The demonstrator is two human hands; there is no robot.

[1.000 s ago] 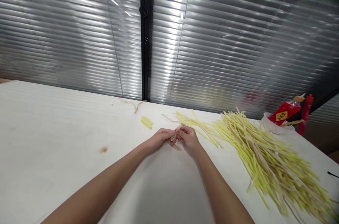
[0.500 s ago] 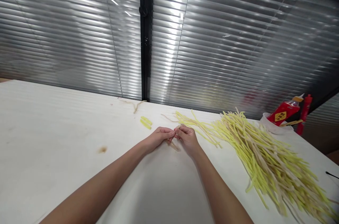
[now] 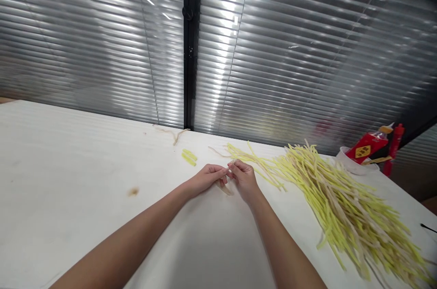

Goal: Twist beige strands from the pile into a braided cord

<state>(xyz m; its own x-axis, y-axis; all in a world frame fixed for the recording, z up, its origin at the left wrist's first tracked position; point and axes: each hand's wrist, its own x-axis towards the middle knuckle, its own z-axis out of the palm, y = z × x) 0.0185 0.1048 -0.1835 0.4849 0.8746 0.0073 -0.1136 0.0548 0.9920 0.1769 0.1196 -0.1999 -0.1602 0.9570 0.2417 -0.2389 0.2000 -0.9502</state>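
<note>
My left hand (image 3: 207, 178) and my right hand (image 3: 245, 179) meet fingertip to fingertip above the white table. Both are closed in a pinch on a beige pipe cleaner (image 3: 225, 189). Part of it hangs below the fingers, blurred, and the part between the fingertips is mostly hidden. Just beyond my left hand lie short folded yellow pipe cleaners (image 3: 189, 157). To the right of my right hand, loose yellow and beige pipe cleaners (image 3: 262, 164) are scattered beside a large pile of pipe cleaners (image 3: 344, 202).
A beige pipe cleaner piece (image 3: 176, 136) lies near the table's back edge. At the far right, a white tub (image 3: 355, 167) holds a red bottle (image 3: 370, 147). A window with blinds (image 3: 290, 52) rises behind the white table (image 3: 85, 166). A brown stain (image 3: 133, 191) marks its left part.
Both hands keep their pinch and have shifted slightly to the right. The hanging part of the beige pipe cleaner has moved a little. The view has moved slightly.
</note>
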